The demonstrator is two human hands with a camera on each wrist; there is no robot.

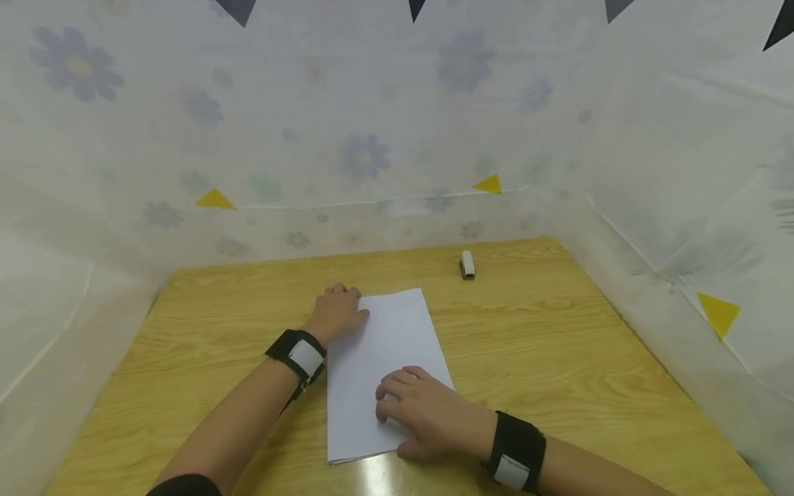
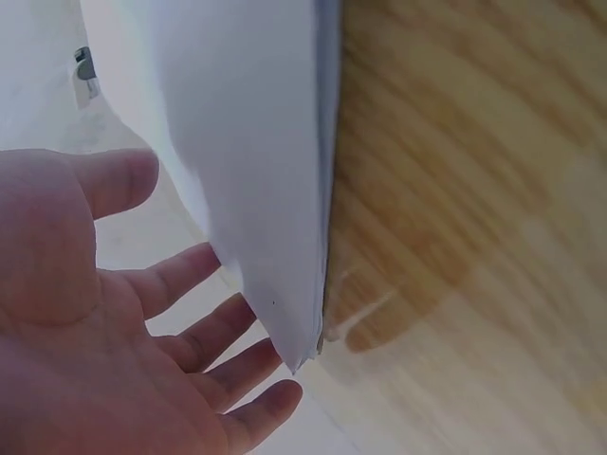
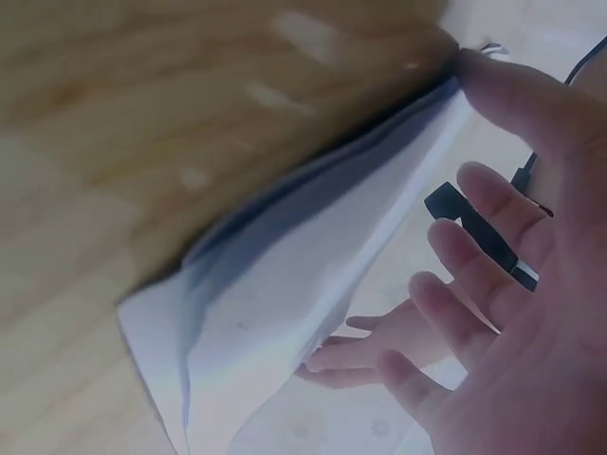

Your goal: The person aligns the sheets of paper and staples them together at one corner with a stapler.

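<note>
— Both hands are down on the sheets of paper (image 1: 387,365). The right hand (image 1: 428,413) lies on the near part, fingers a little bent, pressing down rather than pinching anything.

— And the left hand (image 1: 338,311)?

— That one sits at the far left corner of the stack, palm down. From above I see knuckles and little else. The left wrist view shows its fingers (image 2: 204,336) spread and fairly straight beside the paper's edge, so it isn't gripping. It touches or steadies the corner.

— Where's the paper lying?

— Flat on the wooden table (image 1: 558,344), about in the middle, its long side running away from the person and turned slightly. The right wrist view shows more than one layer at the edge, so it's a small stack or a folded sheet; I can't tell which.

— Anything else on the table?

— One small white stapler (image 1: 467,264), well apart from the paper, near the far edge and to the right. Each wrist wears a black band (image 1: 298,355). Behind the table hangs a pale flowered sheet (image 1: 372,138) with yellow triangles (image 1: 215,200) stuck on it.
</note>
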